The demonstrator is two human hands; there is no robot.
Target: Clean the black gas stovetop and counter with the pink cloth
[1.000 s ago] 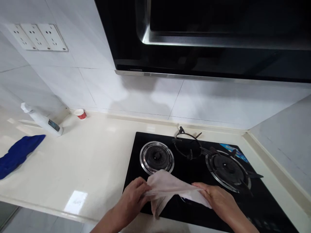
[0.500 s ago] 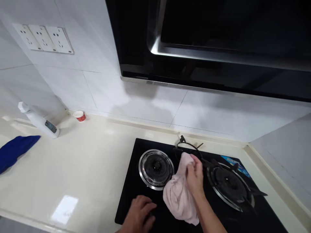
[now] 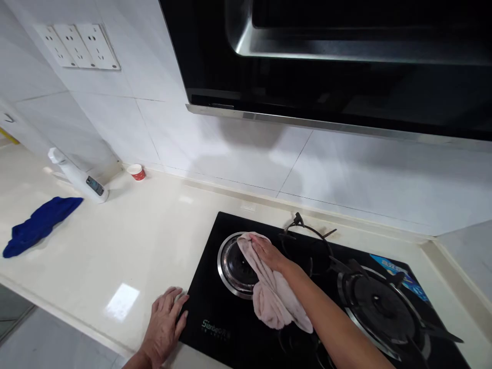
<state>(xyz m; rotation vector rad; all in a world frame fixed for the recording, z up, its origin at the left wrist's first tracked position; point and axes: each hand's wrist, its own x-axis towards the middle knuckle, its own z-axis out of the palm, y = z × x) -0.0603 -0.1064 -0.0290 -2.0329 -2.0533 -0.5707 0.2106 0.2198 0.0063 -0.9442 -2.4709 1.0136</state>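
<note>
My right hand (image 3: 267, 252) grips a pale pink cloth (image 3: 272, 300) and presses it onto the right rim of the left burner (image 3: 234, 266). The cloth's loose end hangs over the black glass of the gas stove (image 3: 215, 307). My left hand (image 3: 165, 318) lies on the counter with fingers stretched, their tips at the stove's left edge. Behind the cloth a black pan support (image 3: 307, 230) sits off its burner, near the stove's back edge. The right burner (image 3: 378, 302) carries its own black support.
A white spray bottle (image 3: 82, 179), a small red and white paper cup (image 3: 137, 172) and a blue cloth (image 3: 40, 223) are on the cream counter (image 3: 165, 220) to the left. A black range hood (image 3: 326, 87) overhangs the stove. Wall sockets (image 3: 79, 47) are at upper left.
My right hand has carried the pink cloth leftward onto the left burner. My left hand has moved left, from above the stove to the counter beside it. The view has shifted slightly.
</note>
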